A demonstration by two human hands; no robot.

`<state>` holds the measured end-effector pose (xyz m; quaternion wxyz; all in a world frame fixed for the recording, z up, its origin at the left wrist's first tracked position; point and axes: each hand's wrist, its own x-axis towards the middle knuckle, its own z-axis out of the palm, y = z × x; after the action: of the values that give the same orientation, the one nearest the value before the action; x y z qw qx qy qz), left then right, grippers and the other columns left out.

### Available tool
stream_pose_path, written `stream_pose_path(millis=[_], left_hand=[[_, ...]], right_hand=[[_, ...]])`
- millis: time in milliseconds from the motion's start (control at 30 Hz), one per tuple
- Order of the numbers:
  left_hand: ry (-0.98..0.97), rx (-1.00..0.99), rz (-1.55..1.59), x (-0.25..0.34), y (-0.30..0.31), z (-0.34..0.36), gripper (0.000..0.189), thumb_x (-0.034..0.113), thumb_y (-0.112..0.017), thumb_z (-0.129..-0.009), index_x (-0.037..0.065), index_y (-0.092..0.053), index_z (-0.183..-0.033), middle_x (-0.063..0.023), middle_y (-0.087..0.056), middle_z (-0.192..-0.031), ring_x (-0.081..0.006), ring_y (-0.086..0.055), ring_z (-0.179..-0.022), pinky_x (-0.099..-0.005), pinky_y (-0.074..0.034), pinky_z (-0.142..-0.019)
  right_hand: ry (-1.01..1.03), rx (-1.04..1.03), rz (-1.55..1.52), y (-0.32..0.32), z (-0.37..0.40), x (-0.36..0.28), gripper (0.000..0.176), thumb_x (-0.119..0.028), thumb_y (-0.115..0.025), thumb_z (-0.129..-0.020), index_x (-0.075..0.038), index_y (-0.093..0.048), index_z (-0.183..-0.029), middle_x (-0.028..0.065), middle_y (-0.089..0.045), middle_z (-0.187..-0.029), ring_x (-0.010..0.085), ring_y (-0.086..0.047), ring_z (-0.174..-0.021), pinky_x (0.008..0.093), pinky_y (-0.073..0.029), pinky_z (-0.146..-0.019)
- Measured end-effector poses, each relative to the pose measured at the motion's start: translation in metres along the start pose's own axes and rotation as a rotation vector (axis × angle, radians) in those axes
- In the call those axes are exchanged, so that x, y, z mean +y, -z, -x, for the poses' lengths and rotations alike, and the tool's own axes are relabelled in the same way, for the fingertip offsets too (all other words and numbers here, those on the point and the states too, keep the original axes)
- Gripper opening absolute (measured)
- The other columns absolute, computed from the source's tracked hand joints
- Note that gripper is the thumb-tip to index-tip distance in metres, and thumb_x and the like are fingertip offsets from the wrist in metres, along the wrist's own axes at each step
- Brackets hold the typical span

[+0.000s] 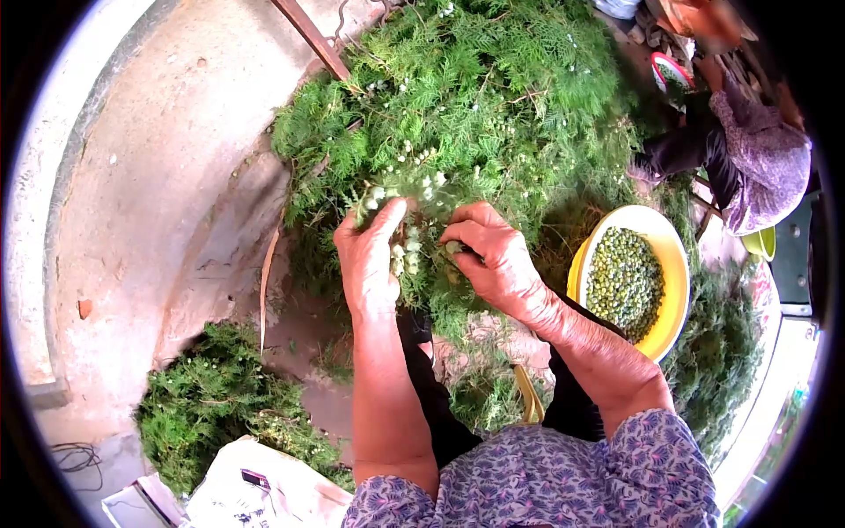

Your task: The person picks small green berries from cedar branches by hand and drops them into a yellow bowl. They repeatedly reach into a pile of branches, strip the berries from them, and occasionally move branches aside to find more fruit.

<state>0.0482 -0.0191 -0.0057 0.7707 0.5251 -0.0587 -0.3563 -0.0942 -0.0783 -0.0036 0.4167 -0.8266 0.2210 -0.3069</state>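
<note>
My left hand (pixel 368 260) is closed on a leafy evergreen sprig (pixel 378 194) that bears pale green cones (pixel 409 251). To its right, my right hand (pixel 497 260) has its fingers curled in a pinch, with a small green cone (pixel 453 247) at the fingertips. Both hands are over the near edge of a big heap of cut evergreen branches (pixel 475 106). Beside my right forearm, a yellow basin (pixel 676 264) holds many small green cones (pixel 623 282).
Another person (pixel 757 158) sits at the upper right, near a red-rimmed bowl (pixel 660 66). A smaller branch pile (pixel 211 396) and a white sack (pixel 264 484) lie at the lower left. A wooden bar (pixel 312 40) leans at the heap's far left, by a pale wall (pixel 158 158).
</note>
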Motion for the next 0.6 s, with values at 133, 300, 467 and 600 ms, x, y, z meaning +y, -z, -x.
stream_pose_path(millis=[133,300,467,600], left_hand=[[0.056,-0.064,0.037,0.004,-0.004,0.003,0.018,0.0,-0.066,-0.076,0.0,-0.059,-0.093,-0.0101,-0.065,-0.081,-0.0141,-0.062,-0.071,-0.0236,-0.049,-0.06],[-0.192,-0.213,-0.053,-0.016,-0.009,0.006,0.011,-0.005,-0.062,-0.077,0.0,-0.064,-0.086,-0.0054,-0.064,-0.081,-0.0125,-0.06,-0.071,-0.025,-0.048,-0.065],[-0.093,-0.368,-0.185,-0.014,-0.022,0.015,0.012,-0.003,-0.06,-0.079,-0.001,-0.064,-0.09,-0.0044,-0.063,-0.079,-0.0098,-0.057,-0.065,-0.0231,-0.047,-0.06],[-0.053,-0.439,-0.22,-0.013,-0.022,0.02,0.012,0.003,-0.06,-0.082,-0.004,-0.062,-0.091,-0.0043,-0.062,-0.076,-0.0115,-0.057,-0.063,-0.0227,-0.047,-0.056]], right_hand=[[0.015,-0.015,0.223,0.015,-0.006,0.009,0.035,-0.025,-0.068,-0.072,-0.002,-0.059,-0.098,0.0157,-0.058,-0.098,0.0327,-0.056,-0.086,0.0377,-0.045,-0.076],[0.067,0.271,0.116,0.037,-0.022,0.007,0.027,-0.02,-0.071,-0.069,-0.006,-0.064,-0.091,0.01,-0.064,-0.087,0.0258,-0.059,-0.088,0.0344,-0.045,-0.08],[0.026,0.106,-0.141,0.035,-0.023,0.012,0.03,-0.004,-0.07,-0.067,-0.001,-0.062,-0.096,0.0128,-0.062,-0.089,0.0252,-0.06,-0.085,0.0349,-0.048,-0.076],[-0.11,0.026,-0.231,0.041,-0.023,0.011,0.03,-0.004,-0.07,-0.068,-0.002,-0.063,-0.097,0.0105,-0.062,-0.087,0.0206,-0.06,-0.084,0.0301,-0.05,-0.069]])
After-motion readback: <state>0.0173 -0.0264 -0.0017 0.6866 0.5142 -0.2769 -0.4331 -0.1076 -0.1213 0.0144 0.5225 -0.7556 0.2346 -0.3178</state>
